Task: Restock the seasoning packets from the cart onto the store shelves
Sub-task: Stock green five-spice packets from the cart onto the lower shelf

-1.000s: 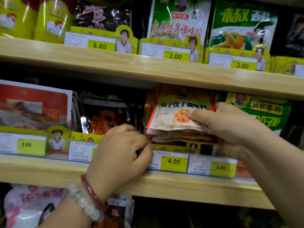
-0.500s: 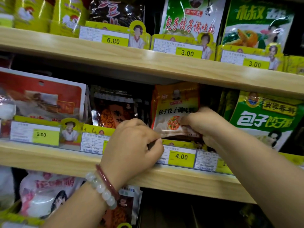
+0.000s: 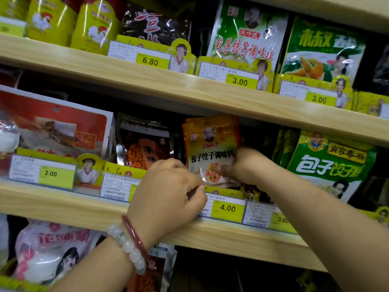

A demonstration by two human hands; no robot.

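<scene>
Orange-and-white seasoning packets [image 3: 210, 142] stand upright as a small stack on the middle wooden shelf [image 3: 84, 209], behind the yellow 4.00 price tag [image 3: 227, 208]. My right hand [image 3: 245, 166] grips the stack's lower right corner, thumb across the front packet. My left hand [image 3: 168, 197], with a bead bracelet and a red band at the wrist, is curled at the shelf lip in front of the packets' lower left corner; its fingertips pinch near the price-tag strip, and what they hold is hidden.
A dark brown packet [image 3: 145, 146] stands left of the stack and a green-and-white packet [image 3: 330, 165] to its right. A red box [image 3: 56, 125] fills the far left. The upper shelf [image 3: 189, 89] hangs low above the stack. White bags [image 3: 52, 249] sit below.
The orange packets have gone from tilted forward to upright and deeper on the shelf. My right hand has slid down to their lower right corner. My left hand has stayed at the shelf lip.
</scene>
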